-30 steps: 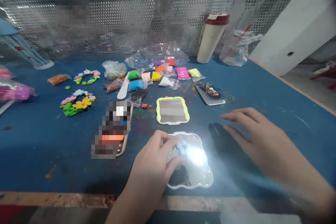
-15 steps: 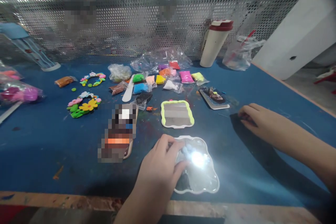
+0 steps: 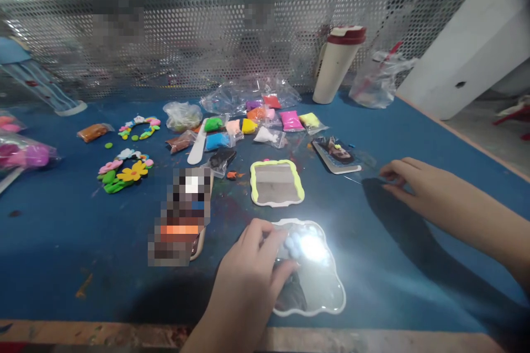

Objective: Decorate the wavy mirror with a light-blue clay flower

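A wavy-edged mirror with a white rim [image 3: 337, 287] lies flat at the front of the table, with a bright glare on its glass. My left hand [image 3: 252, 270] rests over the mirror's left side, thumb and index finger apart and their tips at the glass. Part of the left rim is hidden beneath that hand. To the right, my right hand [image 3: 408, 182] hovers low over the table with loosely bent fingers, thumb apart, holding nothing visible. Behind the large mirror lies a smaller mirror [image 3: 276, 183], its frame partly lined with yellow-green clay [image 3: 298, 182].
A phone [image 3: 182, 215] lies left of the mirrors. Two flower-decorated clay rings [image 3: 134, 172] are farther left. Bagged clay [image 3: 217, 140], a white spatula [image 3: 197, 143] and a picture-covered case [image 3: 337, 154] lie behind. A tumbler [image 3: 337, 66] stands at the back.
My right hand's thumb and fingers have parted slightly. My left thumb and index finger are a little farther apart on the mirror. The view has shifted slightly.
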A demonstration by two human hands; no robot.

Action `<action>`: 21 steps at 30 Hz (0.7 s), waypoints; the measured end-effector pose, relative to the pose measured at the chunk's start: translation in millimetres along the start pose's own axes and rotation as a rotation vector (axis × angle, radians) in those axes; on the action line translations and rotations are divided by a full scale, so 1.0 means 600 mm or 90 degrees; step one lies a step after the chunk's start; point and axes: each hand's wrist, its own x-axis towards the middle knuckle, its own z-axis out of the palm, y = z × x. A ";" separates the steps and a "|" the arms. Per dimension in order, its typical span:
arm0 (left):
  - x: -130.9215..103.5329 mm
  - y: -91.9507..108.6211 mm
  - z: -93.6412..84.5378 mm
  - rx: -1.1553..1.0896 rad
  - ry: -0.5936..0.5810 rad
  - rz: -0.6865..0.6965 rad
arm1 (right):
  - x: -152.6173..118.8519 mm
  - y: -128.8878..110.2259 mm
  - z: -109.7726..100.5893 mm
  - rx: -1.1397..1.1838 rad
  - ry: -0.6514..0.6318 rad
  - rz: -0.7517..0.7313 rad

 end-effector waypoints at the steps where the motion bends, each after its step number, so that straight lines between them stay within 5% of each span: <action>1: 0.001 0.001 -0.001 -0.001 0.001 -0.004 | 0.000 0.000 -0.001 -0.005 -0.004 0.003; 15: 0.007 0.008 -0.009 0.020 -0.045 -0.089 | 0.023 -0.024 0.022 -0.208 -0.126 -0.093; 21: 0.008 0.007 -0.011 0.014 -0.056 -0.085 | 0.031 -0.030 0.019 -0.219 -0.116 -0.131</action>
